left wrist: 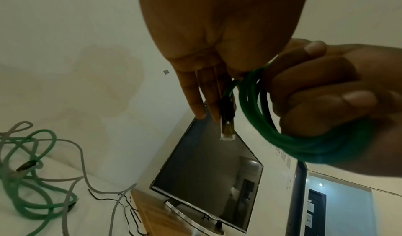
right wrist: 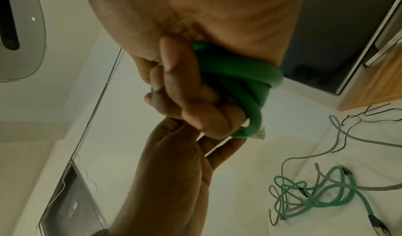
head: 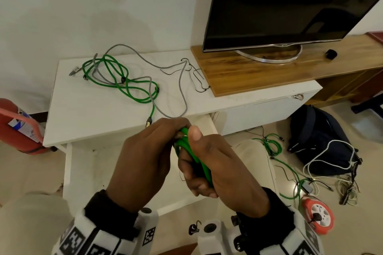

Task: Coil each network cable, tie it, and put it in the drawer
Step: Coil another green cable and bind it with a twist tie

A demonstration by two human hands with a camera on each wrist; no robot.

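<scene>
A coiled green network cable point(head: 185, 144) is held in front of me over the pulled-out white drawer point(head: 67, 172). My right hand point(head: 217, 167) grips the coil point(right wrist: 239, 71) with fingers curled round it and the thumb on top. My left hand point(head: 157, 143) pinches the cable's free end at the top of the coil. In the left wrist view the clear plug point(left wrist: 227, 130) points out along the left fingers point(left wrist: 195, 98). A loose green cable point(head: 120, 80) and a grey cable point(head: 165, 66) lie tangled on the white cabinet top point(head: 93, 114). Thin black ties point(head: 196, 77) lie beside them.
A TV point(head: 290, 6) stands on a wooden shelf point(head: 259, 76) at the right. A red fire extinguisher point(head: 18, 126) is at the left. On the floor at right are a dark backpack point(head: 317, 141), more cables point(head: 273, 147) and an orange cable reel point(head: 319, 215).
</scene>
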